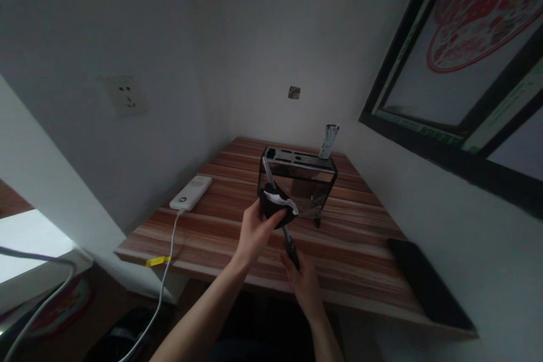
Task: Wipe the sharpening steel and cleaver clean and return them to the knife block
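Observation:
My right hand grips the black handle of a long thin metal rod, like a sharpening steel, pointing up and away over the wooden table. My left hand pinches a dark cloth with a white patch wrapped round the rod's middle. Just behind stands a black metal rack with a slotted top; the rod's tip overlaps its left edge.
A white power bank lies at the table's left with a white cable hanging off the front edge. A dark flat object lies at the right edge. A silvery tube stands behind the rack. Walls enclose the table on three sides.

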`<state>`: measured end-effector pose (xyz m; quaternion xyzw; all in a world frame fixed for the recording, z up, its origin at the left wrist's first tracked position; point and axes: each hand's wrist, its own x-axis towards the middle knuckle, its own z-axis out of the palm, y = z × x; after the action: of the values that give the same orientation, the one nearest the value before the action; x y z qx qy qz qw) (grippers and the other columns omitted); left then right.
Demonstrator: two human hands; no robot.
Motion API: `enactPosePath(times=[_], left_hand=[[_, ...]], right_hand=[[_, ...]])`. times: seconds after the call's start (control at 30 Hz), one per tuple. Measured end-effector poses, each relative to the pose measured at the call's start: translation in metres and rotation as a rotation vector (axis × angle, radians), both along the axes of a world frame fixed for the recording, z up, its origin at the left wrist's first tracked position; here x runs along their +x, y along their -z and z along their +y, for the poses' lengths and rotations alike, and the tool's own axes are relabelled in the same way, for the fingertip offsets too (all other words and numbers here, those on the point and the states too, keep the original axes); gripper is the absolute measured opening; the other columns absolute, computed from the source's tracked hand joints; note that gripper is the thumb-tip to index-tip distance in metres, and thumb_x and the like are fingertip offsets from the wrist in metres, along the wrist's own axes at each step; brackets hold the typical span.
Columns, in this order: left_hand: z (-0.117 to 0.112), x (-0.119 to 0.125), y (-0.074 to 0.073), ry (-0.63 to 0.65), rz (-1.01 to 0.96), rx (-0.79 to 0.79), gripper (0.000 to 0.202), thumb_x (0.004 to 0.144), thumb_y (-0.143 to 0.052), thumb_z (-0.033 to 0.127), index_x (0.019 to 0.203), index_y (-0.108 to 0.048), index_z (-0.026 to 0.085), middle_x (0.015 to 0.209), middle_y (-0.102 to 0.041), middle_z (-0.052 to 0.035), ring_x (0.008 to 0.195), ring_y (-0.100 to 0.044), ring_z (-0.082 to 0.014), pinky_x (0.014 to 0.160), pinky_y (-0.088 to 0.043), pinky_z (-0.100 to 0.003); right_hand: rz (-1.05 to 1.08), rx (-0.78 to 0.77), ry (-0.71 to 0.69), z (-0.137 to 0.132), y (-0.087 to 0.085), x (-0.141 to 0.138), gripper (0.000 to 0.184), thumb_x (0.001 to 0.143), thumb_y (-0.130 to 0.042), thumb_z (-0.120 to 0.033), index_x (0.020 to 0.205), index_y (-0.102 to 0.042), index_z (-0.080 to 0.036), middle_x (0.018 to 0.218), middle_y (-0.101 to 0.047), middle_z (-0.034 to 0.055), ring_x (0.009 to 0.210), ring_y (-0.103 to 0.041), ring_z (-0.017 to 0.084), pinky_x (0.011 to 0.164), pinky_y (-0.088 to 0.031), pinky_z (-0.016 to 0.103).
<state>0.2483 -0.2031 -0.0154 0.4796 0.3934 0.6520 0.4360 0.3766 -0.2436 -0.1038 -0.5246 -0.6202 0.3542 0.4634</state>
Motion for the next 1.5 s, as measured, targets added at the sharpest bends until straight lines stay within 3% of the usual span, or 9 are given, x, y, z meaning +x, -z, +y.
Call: enactPosePath(times=[0.27,0.5,0.8,0.97,1.13,1.5], left_hand=[[0.005,-0.004,-0.007,0.020,-0.079,0.017,0.030,0.062,-0.075,0.029,0.086,-0.066,0.012,0.086,-0.071,-0.0062,0.080,-0.065,-0.0187,0.075,-0.050,-0.028],[0.010,-0.009,-0.020,-0.011,-0.116,0.043,0.032,0.062,-0.075,0.032,0.086,-0.068,0.012,0.085,-0.071,-0.0064,0.076,-0.065,-0.0179,0.071,-0.050,-0.026],[0.024,-0.016,-0.035,-0.067,-0.153,0.114,0.036,0.061,-0.076,0.034,0.087,-0.068,0.010,0.084,-0.070,-0.0063,0.076,-0.065,-0.0169,0.071,-0.050,-0.025],[0.029,-0.021,-0.050,-0.078,-0.190,0.180,0.032,0.061,-0.076,0.033,0.084,-0.068,0.012,0.083,-0.070,-0.0049,0.076,-0.064,-0.0158,0.070,-0.049,-0.024],[0.034,-0.020,-0.060,-0.048,-0.226,0.237,0.030,0.062,-0.076,0.032,0.083,-0.068,0.013,0.083,-0.070,-0.0042,0.075,-0.065,-0.0148,0.072,-0.050,-0.024],[0.037,-0.017,-0.064,-0.020,-0.246,0.271,0.028,0.064,-0.075,0.031,0.084,-0.068,0.013,0.083,-0.070,-0.0050,0.079,-0.065,-0.0162,0.073,-0.050,-0.025]], right_hand=[[-0.005,0.045,0.048,-0.001,0.001,0.000,0.043,0.080,-0.053,-0.053,0.092,-0.069,-0.015,0.069,-0.065,0.0046,0.064,-0.059,0.020,0.063,-0.046,0.027],[-0.010,0.046,0.023,-0.001,0.003,0.001,0.044,0.080,-0.051,-0.056,0.082,-0.069,-0.015,0.056,-0.059,0.0018,0.054,-0.055,0.018,0.050,-0.042,0.024],[-0.012,0.088,0.056,-0.002,0.005,0.001,0.048,0.078,-0.051,-0.060,0.084,-0.070,-0.016,0.054,-0.059,0.0022,0.053,-0.056,0.018,0.049,-0.044,0.025],[-0.011,0.086,0.016,-0.002,0.005,0.003,0.047,0.080,-0.052,-0.055,0.095,-0.070,-0.015,0.063,-0.065,0.0046,0.059,-0.059,0.020,0.056,-0.048,0.027],[0.010,0.110,0.026,-0.001,0.005,0.003,0.044,0.080,-0.053,-0.053,0.091,-0.071,-0.014,0.078,-0.070,0.0097,0.073,-0.064,0.024,0.070,-0.050,0.033],[-0.010,0.077,0.026,-0.001,0.007,0.003,0.043,0.080,-0.053,-0.054,0.083,-0.069,-0.015,0.062,-0.062,0.0039,0.060,-0.058,0.019,0.056,-0.046,0.026]])
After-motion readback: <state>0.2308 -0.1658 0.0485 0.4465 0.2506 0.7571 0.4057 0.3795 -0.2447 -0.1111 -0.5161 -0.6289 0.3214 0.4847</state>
